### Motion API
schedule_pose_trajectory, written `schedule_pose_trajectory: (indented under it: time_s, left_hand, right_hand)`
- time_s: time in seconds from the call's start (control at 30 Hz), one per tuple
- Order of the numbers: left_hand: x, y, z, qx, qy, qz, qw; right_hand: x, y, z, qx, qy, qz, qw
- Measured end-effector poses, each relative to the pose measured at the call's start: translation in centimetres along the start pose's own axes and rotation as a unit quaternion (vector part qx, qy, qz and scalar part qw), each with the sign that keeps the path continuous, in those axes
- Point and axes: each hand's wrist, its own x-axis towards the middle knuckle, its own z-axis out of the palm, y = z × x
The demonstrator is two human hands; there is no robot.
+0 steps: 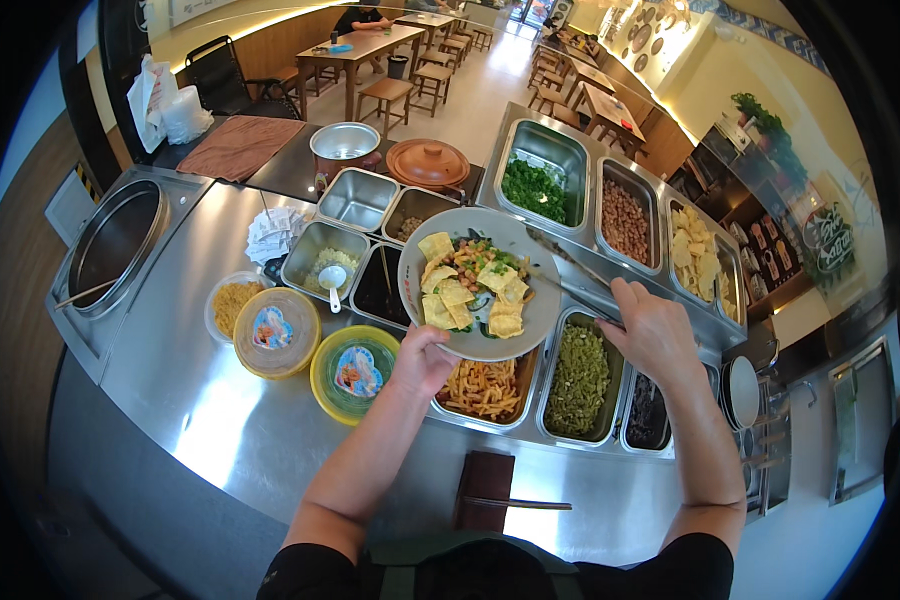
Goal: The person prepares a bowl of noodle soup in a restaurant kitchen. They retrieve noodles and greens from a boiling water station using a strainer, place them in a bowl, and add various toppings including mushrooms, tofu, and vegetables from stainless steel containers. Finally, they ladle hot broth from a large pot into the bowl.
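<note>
My left hand point(426, 360) grips the near-left rim of a wide grey bowl point(487, 220), thumb over the edge. Fried crisp squares point(444, 307), peanuts and chopped green onion lie in the bowl over darker food. My right hand point(651, 330) holds metal tongs point(586, 301) whose tips reach over the bowl's right side; whether they pinch any food I cannot tell. Under the bowl sit steel pans of pale yellow strips point(487, 394) and chopped green pickles point(577, 379). A pan of dark shreds point(645, 416) is below my right wrist.
Raised pans hold chopped green onion point(532, 187), peanuts point(627, 217) and fried crisps point(691, 255). At left stand lidded tubs point(276, 334), a white spoon point(333, 281) in minced garlic and a large round pot point(116, 240). Chopsticks point(521, 504) lie near me. People sit at tables beyond.
</note>
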Motion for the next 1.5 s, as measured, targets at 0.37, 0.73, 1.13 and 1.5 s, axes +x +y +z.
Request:
schedule_pose_trajectory:
  time_s: [0.37, 0.73, 1.13, 1.5]
  left_hand:
    - [-1.7, -0.1, 1.1, 0.005, 0.014, -0.017, 1.000]
    - [-4.7, -0.7, 2.6, 0.009, 0.014, -0.009, 1.000]
    - [-19.6, 2.8, -0.7, 0.077, 0.060, 0.094, 0.991]
    - [-41.5, -2.6, -3.8, 0.116, 0.202, 0.233, 0.944]
  right_hand:
    - [-5.6, -1.2, 4.1, 0.263, 0.080, 0.111, 0.955]
    - [-12.0, -0.2, 6.6, 0.358, 0.146, 0.290, 0.875]
    - [-14.6, -1.9, 21.1, 0.233, 0.009, 0.370, 0.900]
    - [-29.5, -9.1, 20.1, 0.434, 0.077, 0.141, 0.886]
